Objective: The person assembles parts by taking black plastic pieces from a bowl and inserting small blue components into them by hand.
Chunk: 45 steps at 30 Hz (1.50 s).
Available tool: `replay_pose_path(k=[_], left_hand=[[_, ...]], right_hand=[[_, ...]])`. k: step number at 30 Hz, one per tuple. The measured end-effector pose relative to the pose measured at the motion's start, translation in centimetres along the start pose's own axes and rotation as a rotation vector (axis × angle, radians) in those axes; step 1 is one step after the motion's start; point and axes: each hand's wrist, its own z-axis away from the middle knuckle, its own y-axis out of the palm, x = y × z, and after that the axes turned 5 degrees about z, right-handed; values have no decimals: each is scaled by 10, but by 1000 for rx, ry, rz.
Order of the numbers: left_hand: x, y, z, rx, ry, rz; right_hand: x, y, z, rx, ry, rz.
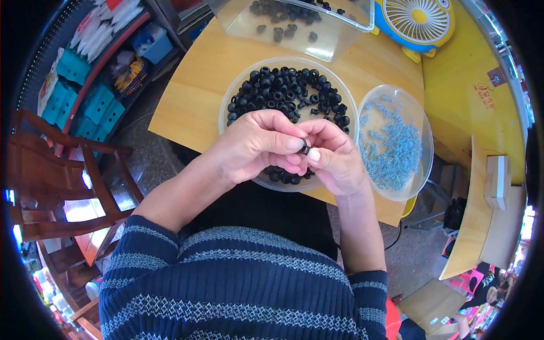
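Both hands meet over a round clear tray (225, 102) full of small black plastic parts (272, 93), some ring-shaped and some like little knobs. Between the fingertips sits one small black plastic part (304, 148), mostly covered by fingers. My left hand (263, 139) pinches it from the left with thumb and forefinger. From the right, the thumb and fingers of my right hand (337, 158) close on the same part. Beside the right hand lies a second round clear tray (422, 113), holding many tiny light-blue pieces (394, 150).
A clear plastic bin (317, 48) with more black pieces stands at the far side of the wooden table (187, 96). A yellow-and-blue fan (418, 17) is at the back right. Wooden chairs (62, 175) and shelves with teal boxes (73, 65) stand on the left.
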Motion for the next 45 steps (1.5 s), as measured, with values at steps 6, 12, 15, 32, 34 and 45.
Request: replay_pose_path(k=[6, 12, 15, 32, 34, 45], left_hand=[[0, -2, 2, -24, -8, -9], [-1, -2, -4, -114, 98, -74], [1, -7, -6, -128, 109, -105], [6, 1, -7, -183, 162, -250], [8, -5, -11, -166, 116, -125], [7, -15, -14, -184, 10, -33]], right_hand=[[-1, -3, -2, -11, 3, 68], [14, 1, -7, -188, 51, 201], [16, 6, -3, -217, 15, 269], [20, 12, -2, -292, -3, 558], [17, 15, -2, -374, -77, 830], [16, 13, -4, -374, -26, 781]])
